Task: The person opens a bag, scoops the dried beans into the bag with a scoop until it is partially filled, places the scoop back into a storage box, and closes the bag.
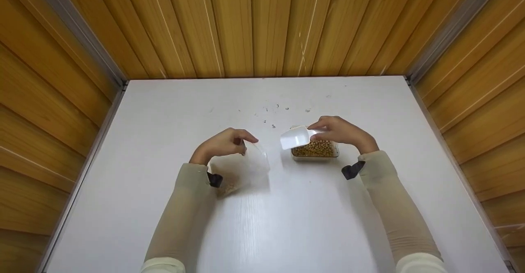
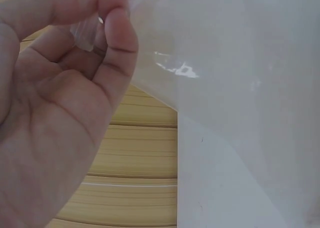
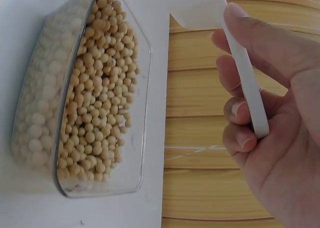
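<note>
My left hand pinches the top edge of a clear plastic bag between thumb and fingers. The bag hangs down toward the table, with a small tan heap in its lower corner. In the left wrist view, the clear film spreads out from the fingertips. My right hand grips the handle of a white scoop, its fingers curled round it in the right wrist view. No beans show in the scoop. Below it stands a glass container holding soybeans; the scoop hides part of it.
A white table lies under both hands. Small dark specks are scattered behind the container and bag. Wood-patterned panels wall the table at the back and on both sides.
</note>
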Action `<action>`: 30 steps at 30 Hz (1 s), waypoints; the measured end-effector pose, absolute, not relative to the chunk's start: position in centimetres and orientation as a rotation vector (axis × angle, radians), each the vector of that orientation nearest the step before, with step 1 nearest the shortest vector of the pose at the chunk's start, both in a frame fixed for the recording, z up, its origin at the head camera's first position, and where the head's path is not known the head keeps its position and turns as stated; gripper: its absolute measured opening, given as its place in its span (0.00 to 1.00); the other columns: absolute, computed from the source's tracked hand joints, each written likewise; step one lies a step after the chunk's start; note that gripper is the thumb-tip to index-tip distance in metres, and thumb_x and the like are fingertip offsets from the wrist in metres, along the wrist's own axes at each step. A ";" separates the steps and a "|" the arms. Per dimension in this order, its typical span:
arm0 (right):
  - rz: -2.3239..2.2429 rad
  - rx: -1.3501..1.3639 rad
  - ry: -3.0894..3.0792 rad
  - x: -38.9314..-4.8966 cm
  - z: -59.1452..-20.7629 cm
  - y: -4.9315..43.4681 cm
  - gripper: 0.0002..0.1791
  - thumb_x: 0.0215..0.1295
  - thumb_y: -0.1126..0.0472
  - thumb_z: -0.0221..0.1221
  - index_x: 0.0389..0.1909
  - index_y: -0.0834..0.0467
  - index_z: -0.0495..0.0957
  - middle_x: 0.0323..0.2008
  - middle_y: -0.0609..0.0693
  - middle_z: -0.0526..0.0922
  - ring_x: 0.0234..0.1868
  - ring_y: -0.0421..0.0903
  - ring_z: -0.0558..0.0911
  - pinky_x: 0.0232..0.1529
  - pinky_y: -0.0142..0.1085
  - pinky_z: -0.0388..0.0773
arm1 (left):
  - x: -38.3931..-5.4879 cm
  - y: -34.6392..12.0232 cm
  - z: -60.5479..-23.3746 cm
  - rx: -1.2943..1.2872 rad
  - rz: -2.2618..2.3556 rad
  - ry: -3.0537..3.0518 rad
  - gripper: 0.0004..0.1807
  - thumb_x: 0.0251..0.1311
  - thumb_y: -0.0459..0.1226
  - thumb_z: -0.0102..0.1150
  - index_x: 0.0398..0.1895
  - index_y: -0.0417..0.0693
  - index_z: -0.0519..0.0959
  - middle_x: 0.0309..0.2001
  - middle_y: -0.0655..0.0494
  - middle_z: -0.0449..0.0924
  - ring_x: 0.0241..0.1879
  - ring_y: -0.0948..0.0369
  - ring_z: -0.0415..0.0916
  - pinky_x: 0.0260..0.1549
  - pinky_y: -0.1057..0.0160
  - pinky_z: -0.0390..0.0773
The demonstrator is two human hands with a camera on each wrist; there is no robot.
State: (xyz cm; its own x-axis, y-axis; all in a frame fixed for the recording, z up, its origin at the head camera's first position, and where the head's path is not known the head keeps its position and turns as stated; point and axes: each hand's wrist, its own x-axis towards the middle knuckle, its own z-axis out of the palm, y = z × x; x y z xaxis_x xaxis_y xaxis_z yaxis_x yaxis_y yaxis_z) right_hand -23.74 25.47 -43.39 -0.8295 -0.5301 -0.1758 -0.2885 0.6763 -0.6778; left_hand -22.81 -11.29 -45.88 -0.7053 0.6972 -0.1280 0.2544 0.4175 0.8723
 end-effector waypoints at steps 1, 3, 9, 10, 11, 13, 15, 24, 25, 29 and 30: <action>-0.936 -0.642 2.536 -23.8 -43.4 25.6 0.19 0.62 0.57 0.63 0.54 0.58 0.81 0.40 0.53 0.80 0.38 0.46 0.71 0.42 0.39 0.70 | -22.8 -11.3 -45.9 0.803 1.240 2.197 0.23 0.56 0.25 0.51 0.55 0.43 0.79 0.48 0.45 0.81 0.35 0.46 0.77 0.38 0.65 0.76; -0.924 -0.639 2.550 -23.8 -43.4 26.0 0.20 0.62 0.57 0.63 0.54 0.58 0.80 0.41 0.54 0.80 0.38 0.46 0.70 0.41 0.39 0.70 | -22.8 -11.3 -46.0 0.797 1.252 2.192 0.23 0.56 0.24 0.51 0.56 0.44 0.79 0.49 0.46 0.80 0.36 0.44 0.77 0.38 0.65 0.75; -0.878 -0.645 2.598 -24.0 -43.1 27.0 0.20 0.61 0.58 0.63 0.54 0.60 0.80 0.41 0.55 0.81 0.39 0.46 0.73 0.43 0.39 0.72 | -22.7 -11.4 -46.1 0.803 1.249 2.200 0.23 0.56 0.25 0.51 0.56 0.46 0.80 0.52 0.48 0.80 0.34 0.53 0.78 0.37 0.65 0.74; -0.863 -0.647 2.606 -24.0 -43.0 27.1 0.20 0.61 0.58 0.63 0.54 0.60 0.80 0.41 0.55 0.81 0.39 0.46 0.73 0.43 0.39 0.72 | -22.7 -11.4 -46.1 0.802 1.248 2.203 0.23 0.56 0.25 0.51 0.56 0.46 0.80 0.52 0.48 0.80 0.34 0.53 0.78 0.37 0.65 0.74; -0.846 -0.653 2.615 -24.0 -43.0 27.3 0.20 0.61 0.58 0.63 0.54 0.60 0.81 0.40 0.55 0.80 0.39 0.45 0.73 0.42 0.38 0.72 | -22.7 -11.5 -46.1 0.802 1.250 2.202 0.23 0.56 0.25 0.51 0.56 0.46 0.80 0.51 0.48 0.80 0.34 0.51 0.78 0.37 0.65 0.74; -0.811 -0.665 2.632 -24.0 -42.8 27.6 0.19 0.62 0.59 0.63 0.53 0.60 0.81 0.39 0.55 0.80 0.38 0.46 0.72 0.40 0.38 0.72 | -22.7 -11.5 -46.1 0.799 1.258 2.199 0.23 0.56 0.25 0.51 0.56 0.45 0.80 0.51 0.48 0.80 0.35 0.48 0.78 0.36 0.65 0.74; -0.780 -0.676 2.648 -24.1 -42.7 27.9 0.19 0.62 0.60 0.62 0.53 0.61 0.81 0.39 0.55 0.80 0.37 0.46 0.73 0.40 0.38 0.72 | -22.6 -11.6 -46.1 0.795 1.264 2.197 0.23 0.57 0.25 0.51 0.56 0.45 0.80 0.50 0.48 0.80 0.36 0.46 0.78 0.37 0.65 0.74; -0.626 -0.705 2.713 -24.0 -42.2 28.9 0.19 0.61 0.63 0.62 0.54 0.62 0.80 0.38 0.56 0.79 0.38 0.48 0.74 0.39 0.40 0.73 | -22.7 -11.7 -46.0 0.811 1.276 2.184 0.23 0.56 0.24 0.51 0.56 0.42 0.79 0.53 0.43 0.78 0.33 0.55 0.77 0.37 0.65 0.74; -0.609 -0.707 2.720 -24.0 -42.2 28.9 0.19 0.61 0.63 0.62 0.54 0.63 0.80 0.37 0.55 0.79 0.38 0.48 0.73 0.39 0.40 0.73 | -22.7 -11.7 -46.0 0.807 1.277 2.183 0.23 0.56 0.24 0.51 0.56 0.42 0.79 0.53 0.42 0.78 0.34 0.54 0.77 0.37 0.65 0.74; -0.563 -0.728 2.748 -23.9 -42.3 29.1 0.18 0.61 0.63 0.63 0.52 0.63 0.81 0.37 0.56 0.79 0.38 0.49 0.74 0.40 0.41 0.74 | -22.6 -11.6 -46.0 0.793 1.277 2.186 0.23 0.56 0.25 0.51 0.56 0.42 0.79 0.54 0.42 0.78 0.33 0.57 0.76 0.36 0.66 0.73; -0.554 -0.740 2.755 -23.9 -42.3 29.2 0.18 0.60 0.64 0.63 0.52 0.63 0.81 0.37 0.56 0.79 0.38 0.49 0.74 0.40 0.42 0.74 | -22.6 -11.5 -46.1 0.790 1.278 2.184 0.23 0.56 0.25 0.51 0.56 0.42 0.79 0.54 0.43 0.78 0.33 0.58 0.75 0.35 0.66 0.73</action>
